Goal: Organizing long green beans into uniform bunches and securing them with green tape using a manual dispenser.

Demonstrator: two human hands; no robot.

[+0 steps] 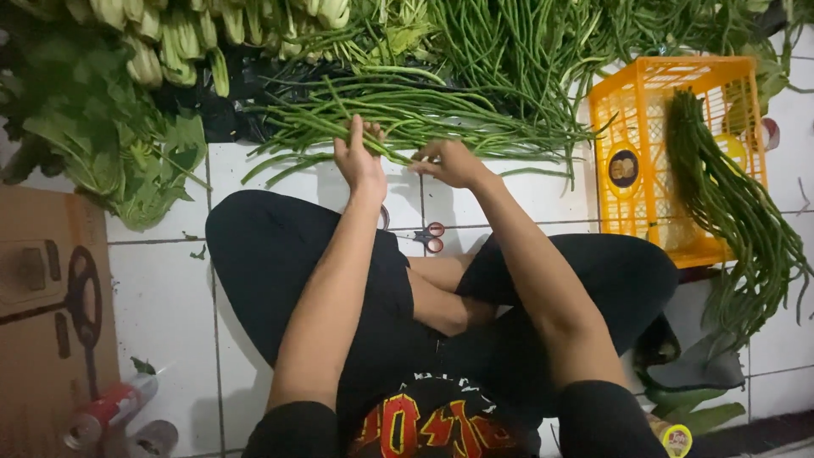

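Observation:
I sit cross-legged on a white tiled floor. A loose pile of long green beans (pixel 407 114) lies in front of me. My left hand (pixel 358 157) is closed around a few bean stalks at the pile's near edge. My right hand (pixel 449 161) pinches the same beans just to the right. Small scissors with red handles (pixel 432 236) lie on the tiles between my knees, below the hands.
An orange plastic crate (pixel 653 144) lies on its side at the right with a bundle of long beans (pixel 738 212) draped over it. Leafy greens (pixel 110 144) and bok choy (pixel 170 42) lie at the left. Cardboard (pixel 42 339) and a red can (pixel 110 411) sit at bottom left.

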